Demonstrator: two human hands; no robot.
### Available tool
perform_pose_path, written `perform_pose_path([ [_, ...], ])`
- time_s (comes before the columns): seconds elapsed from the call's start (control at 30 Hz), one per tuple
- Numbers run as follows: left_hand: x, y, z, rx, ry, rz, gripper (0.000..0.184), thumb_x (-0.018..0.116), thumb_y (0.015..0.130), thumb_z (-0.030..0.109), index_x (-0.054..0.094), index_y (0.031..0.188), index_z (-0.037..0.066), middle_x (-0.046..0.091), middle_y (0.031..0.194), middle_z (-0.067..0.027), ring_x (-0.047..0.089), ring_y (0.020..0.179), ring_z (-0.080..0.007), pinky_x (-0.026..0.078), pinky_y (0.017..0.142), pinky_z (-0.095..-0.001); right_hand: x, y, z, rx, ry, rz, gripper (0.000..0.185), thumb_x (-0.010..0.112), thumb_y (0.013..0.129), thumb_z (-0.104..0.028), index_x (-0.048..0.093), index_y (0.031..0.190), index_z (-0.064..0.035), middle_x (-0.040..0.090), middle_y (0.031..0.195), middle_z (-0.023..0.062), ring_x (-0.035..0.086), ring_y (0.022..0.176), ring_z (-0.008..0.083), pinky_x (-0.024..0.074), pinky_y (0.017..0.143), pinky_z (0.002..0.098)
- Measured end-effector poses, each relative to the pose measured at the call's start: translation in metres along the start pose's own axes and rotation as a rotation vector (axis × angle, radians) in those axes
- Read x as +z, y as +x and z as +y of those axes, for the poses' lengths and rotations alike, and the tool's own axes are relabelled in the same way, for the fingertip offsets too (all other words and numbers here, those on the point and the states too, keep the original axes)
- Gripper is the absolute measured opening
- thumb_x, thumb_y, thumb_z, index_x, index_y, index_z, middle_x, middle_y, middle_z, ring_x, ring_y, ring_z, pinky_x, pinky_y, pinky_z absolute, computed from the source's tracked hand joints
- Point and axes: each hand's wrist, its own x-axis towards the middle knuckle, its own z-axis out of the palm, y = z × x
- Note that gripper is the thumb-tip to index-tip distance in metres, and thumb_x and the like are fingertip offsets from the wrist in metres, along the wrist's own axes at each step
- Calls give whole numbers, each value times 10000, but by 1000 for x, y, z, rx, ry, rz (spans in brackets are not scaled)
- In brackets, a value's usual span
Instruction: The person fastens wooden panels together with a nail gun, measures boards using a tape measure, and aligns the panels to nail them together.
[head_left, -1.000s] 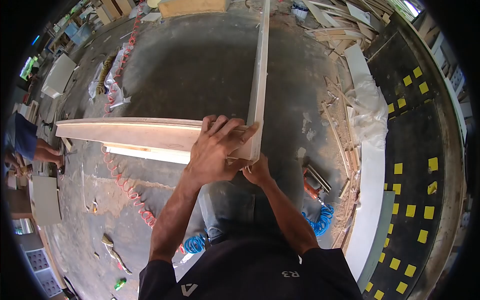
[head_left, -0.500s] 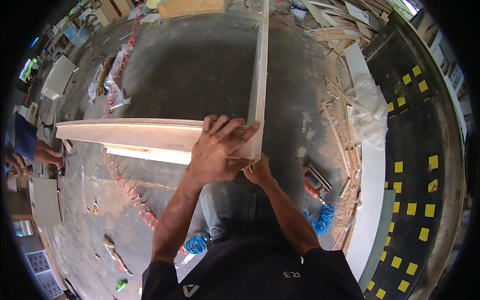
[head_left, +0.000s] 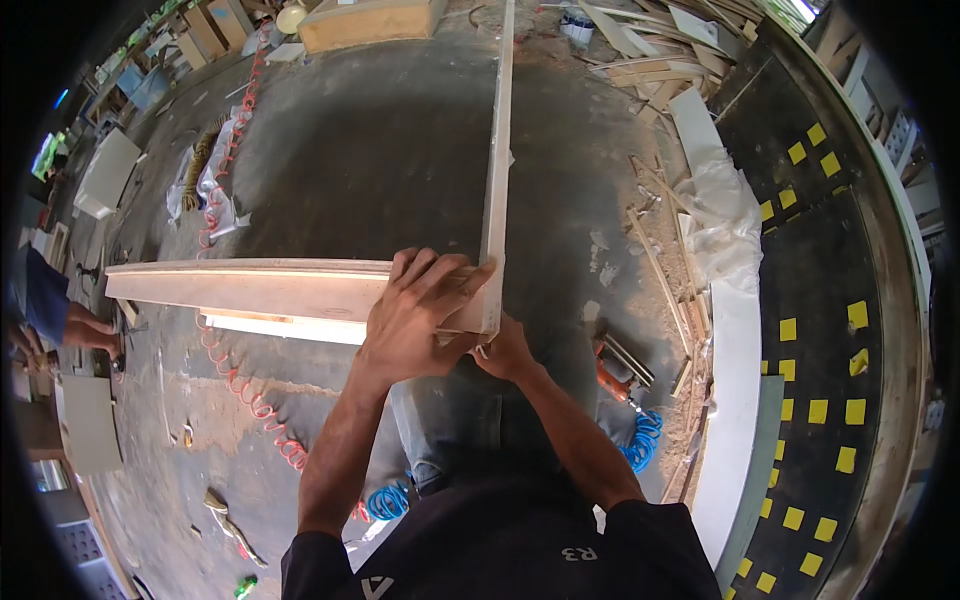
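A pale wooden board point(head_left: 270, 289) stretches left from the joint in front of me. A long narrow board point(head_left: 498, 170) runs away from me and meets it at a corner. My left hand point(head_left: 412, 318) is closed over the end of the left-going board, its fingers across the top and the thumb at the near side. Just below and right of the corner, my right hand point(head_left: 506, 350) is curled against the end of the narrow board, with its fingers partly hidden. Another light strip point(head_left: 290, 328) shows beneath the left-going board.
A nail gun point(head_left: 618, 375) with a blue coiled hose point(head_left: 642, 440) lies at my right. A red coiled hose point(head_left: 235, 385) crosses the floor on the left. Scrap wood point(head_left: 660, 65) is piled at the back right. Another person's leg point(head_left: 90, 332) shows at far left.
The whole view has shifted slightly, so the boards and both hands appear a little lower and further left. Both hands keep their places at the corner.
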Motion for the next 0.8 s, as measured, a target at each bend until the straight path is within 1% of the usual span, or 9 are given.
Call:
perform_pose_path([
  [0.13, -2, 2, 1, 20, 4, 24, 784, 849, 555, 176, 644, 1309, 111, 595, 1197, -102, 537, 1082, -301, 389, 1024, -447, 0, 1, -3, 7, -13, 11, 1141, 749, 794, -170, -83, 1563, -34, 588, 1321, 235, 629, 1127, 420, 545, 917, 473],
  [0.23, -3, 1, 0, 26, 10, 25, 777, 853, 556, 181, 643, 1299, 96, 599, 1197, -109, 545, 1071, -311, 401, 1018, -449, -1, 2, -4, -11, 45, 11, 1122, 746, 804, -169, -70, 1560, -16, 586, 1319, 243, 632, 1116, 428, 545, 909, 485],
  [0.3, -1, 1, -2, 35, -36, 66, 757, 871, 554, 185, 661, 1272, 69, 630, 1176, -112, 564, 1039, -307, 409, 990, -441, -1, 2, -5, -31, 39, 14, 1111, 740, 815, -176, -70, 1556, -1, 588, 1317, 240, 637, 1101, 431, 547, 899, 494],
  [0.43, -2, 1, -4, 56, -22, 45, 754, 872, 565, 191, 658, 1277, 69, 629, 1206, -106, 562, 1045, -309, 410, 991, -443, 0, 2, -2, -47, 9, 6, 1099, 733, 827, -188, -67, 1551, 15, 594, 1302, 247, 645, 1076, 438, 550, 883, 504],
  [0.53, -3, 2, -4, 78, -18, 31, 777, 851, 582, 193, 627, 1318, 84, 607, 1187, -107, 559, 1030, -300, 404, 996, -431, 0, 3, -1, -28, -13, -13, 1100, 730, 821, -180, -70, 1546, 27, 599, 1287, 258, 649, 1056, 445, 551, 877, 506],
  [0.63, -4, 2, -4, 111, 17, 16, 795, 846, 589, 188, 609, 1338, 67, 602, 1180, -107, 557, 1017, -289, 402, 986, -423, 3, 4, 3, -50, -3, 15, 1106, 727, 808, -161, -75, 1543, 35, 597, 1280, 273, 652, 1044, 449, 551, 875, 509],
  [0.7, -4, 3, -5, 126, 35, 16, 836, 850, 585, 190, 581, 1362, 40, 615, 1126, -110, 556, 1003, -295, 406, 982, -427, 7, 4, 7, -58, 1, 33, 1108, 720, 801, -152, -81, 1542, 35, 592, 1289, 275, 650, 1047, 450, 553, 873, 508],
  [0.73, -4, 3, -4, 125, 34, 11, 836, 850, 585, 190, 581, 1362, 40, 615, 1126, -110, 556, 1003, -295, 406, 982, -427, 9, 3, 8, -60, 4, 39, 1109, 718, 798, -149, -83, 1542, 35, 590, 1292, 276, 650, 1048, 451, 554, 872, 507],
  [0.8, -4, 4, -1, 23, -86, 62, 851, 854, 591, 189, 561, 1371, 15, 633, 1088, -116, 560, 1011, -307, 413, 984, -427, 8, 4, 7, -71, -23, 57, 1104, 709, 795, -141, -83, 1542, 34, 582, 1302, 279, 647, 1054, 452, 557, 870, 504],
])
